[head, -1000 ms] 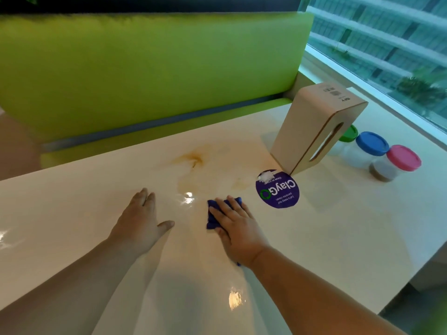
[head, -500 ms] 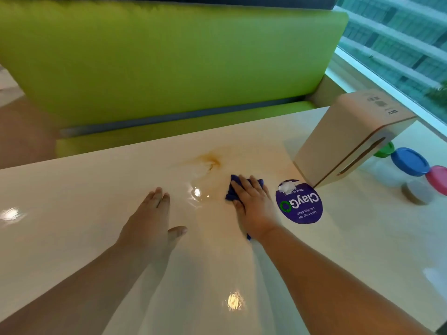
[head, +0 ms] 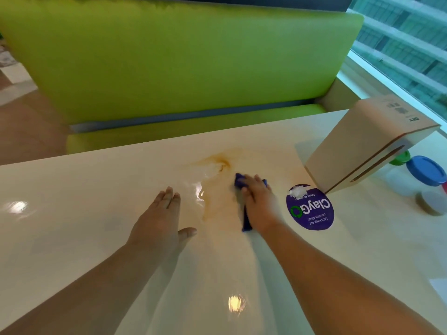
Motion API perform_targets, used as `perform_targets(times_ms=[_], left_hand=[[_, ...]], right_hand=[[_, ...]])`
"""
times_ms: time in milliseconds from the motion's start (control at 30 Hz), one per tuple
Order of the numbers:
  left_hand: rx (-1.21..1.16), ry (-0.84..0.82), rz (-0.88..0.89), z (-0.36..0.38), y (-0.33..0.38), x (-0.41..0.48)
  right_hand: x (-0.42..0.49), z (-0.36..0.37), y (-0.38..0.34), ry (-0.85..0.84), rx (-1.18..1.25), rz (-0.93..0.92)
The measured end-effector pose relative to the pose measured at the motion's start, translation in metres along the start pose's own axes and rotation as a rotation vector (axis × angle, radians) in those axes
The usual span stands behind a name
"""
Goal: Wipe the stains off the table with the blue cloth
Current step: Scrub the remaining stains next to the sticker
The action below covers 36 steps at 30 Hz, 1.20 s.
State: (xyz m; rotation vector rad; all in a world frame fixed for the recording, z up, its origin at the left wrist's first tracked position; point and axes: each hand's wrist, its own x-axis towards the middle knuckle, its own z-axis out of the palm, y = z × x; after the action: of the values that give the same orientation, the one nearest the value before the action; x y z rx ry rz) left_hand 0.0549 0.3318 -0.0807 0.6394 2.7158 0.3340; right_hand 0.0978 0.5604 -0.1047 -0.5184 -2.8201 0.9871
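The right hand presses the blue cloth onto the counter with flat fingers, just short of the brown stain near the far edge. The left hand lies flat, released, holding nothing. A purple sticker and a cardboard box crowd the right.

Cool daylight comes from the window at right. Glare spots shine on the glossy table by its near edge. The right hand is motion-blurred; frame edges bow.
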Motion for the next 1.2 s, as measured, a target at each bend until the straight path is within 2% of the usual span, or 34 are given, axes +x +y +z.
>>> perform_targets(times_ms=[67, 133, 200, 267, 467, 600, 700, 767, 933, 1000, 1100, 1200], left_hand=[[-0.003, -0.011, -0.003, -0.001, 0.0, 0.001], [-0.04, -0.003, -0.013, -0.006, -0.002, 0.005], [-0.061, 0.016, -0.032, -0.013, -0.01, 0.013], [-0.049, 0.002, -0.067, -0.018, -0.022, 0.02], [0.073, -0.08, -0.033, -0.02, -0.037, 0.026], [0.1, -0.08, -0.035, -0.019, -0.035, 0.025], [0.102, -0.078, -0.033, -0.019, -0.036, 0.025], [0.101, -0.073, -0.021, -0.018, -0.037, 0.025], [0.11, -0.086, -0.018, -0.017, -0.037, 0.025], [0.128, -0.103, -0.026, -0.017, -0.037, 0.026], [0.115, -0.137, -0.044, -0.019, -0.037, 0.028], [0.096, -0.167, -0.04, -0.02, -0.038, 0.027]], right_hand=[[0.021, -0.009, -0.004, 0.149, 0.201, 0.172], [0.043, -0.011, -0.009, 0.218, 0.325, 0.262], [0.064, -0.008, -0.014, 0.187, 0.349, 0.313], [0.08, -0.001, -0.018, 0.105, 0.235, 0.324], [0.099, 0.034, -0.063, -0.118, 0.044, 0.074], [0.082, 0.055, -0.075, -0.318, -0.322, -0.362], [0.066, 0.047, -0.052, -0.393, -0.366, -0.583], [0.064, 0.035, -0.033, -0.359, -0.312, -0.593], [0.076, 0.041, -0.044, -0.268, -0.465, -0.343], [0.063, 0.05, -0.061, -0.315, -0.501, -0.381], [0.025, 0.048, -0.057, -0.407, -0.517, -0.531], [0.009, 0.029, -0.028, -0.342, -0.47, -0.496]])
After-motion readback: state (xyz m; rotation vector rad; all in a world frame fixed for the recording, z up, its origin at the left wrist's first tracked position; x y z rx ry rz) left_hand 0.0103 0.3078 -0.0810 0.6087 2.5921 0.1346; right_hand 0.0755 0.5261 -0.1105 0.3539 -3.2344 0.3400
